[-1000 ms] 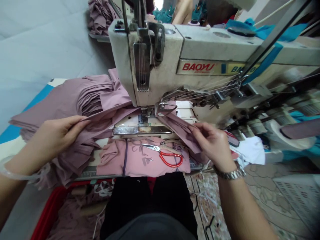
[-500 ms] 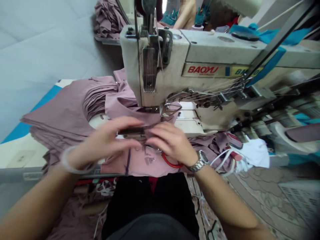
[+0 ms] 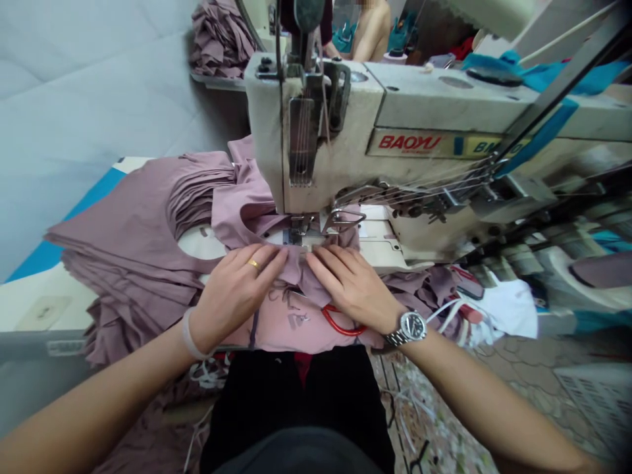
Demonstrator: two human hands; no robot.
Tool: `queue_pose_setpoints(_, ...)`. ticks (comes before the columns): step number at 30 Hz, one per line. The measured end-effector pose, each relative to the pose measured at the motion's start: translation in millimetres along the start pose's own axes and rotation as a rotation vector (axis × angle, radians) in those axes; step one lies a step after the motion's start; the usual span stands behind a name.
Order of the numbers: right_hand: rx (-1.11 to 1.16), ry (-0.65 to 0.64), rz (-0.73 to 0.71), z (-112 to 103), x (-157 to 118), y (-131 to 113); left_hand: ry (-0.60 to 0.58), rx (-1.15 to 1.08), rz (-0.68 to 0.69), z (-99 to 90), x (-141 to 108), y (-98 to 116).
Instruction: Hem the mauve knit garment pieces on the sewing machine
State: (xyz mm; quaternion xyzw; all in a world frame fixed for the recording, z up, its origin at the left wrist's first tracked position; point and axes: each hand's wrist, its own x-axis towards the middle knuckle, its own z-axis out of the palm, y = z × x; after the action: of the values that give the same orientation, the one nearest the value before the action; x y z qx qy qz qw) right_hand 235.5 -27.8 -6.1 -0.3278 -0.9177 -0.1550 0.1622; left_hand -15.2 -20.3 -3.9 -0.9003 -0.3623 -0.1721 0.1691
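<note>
A mauve fabric piece (image 3: 300,271) lies under the presser foot (image 3: 299,227) of the sewing machine (image 3: 320,125), its near edge between my two hands. My left hand (image 3: 241,280), with a ring and a wristband, is closed on the fabric left of the foot. On the other side, my right hand (image 3: 353,283), wearing a watch, has its bent fingers on the same fabric. Both thumbs are partly hidden. Just below my right hand are the red handles of scissors (image 3: 340,322), resting on a pink printed cloth (image 3: 276,322).
A stack of cut mauve pieces (image 3: 133,204) covers the table's left side. More mauve fabric (image 3: 222,39) is heaped at the back left. White cloth (image 3: 508,306) lies at the right. Threads run along the machine, and a person (image 3: 370,33) is behind it.
My hands have come down from above the cloth onto the fabric at the presser foot. The dark blurred fabric between them now lies flat. The view has shifted slightly.
</note>
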Motion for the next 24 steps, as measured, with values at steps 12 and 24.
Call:
queue_pose_setpoints(12, -0.148, -0.018, 0.188, 4, 12, -2, -0.097, 0.084, -0.117, -4.6, 3, 18)
queue_pose_setpoints(24, 0.059, 0.041, 0.270, 10, 19, -25, -0.026, 0.026, -0.098, -0.4, 7, 21)
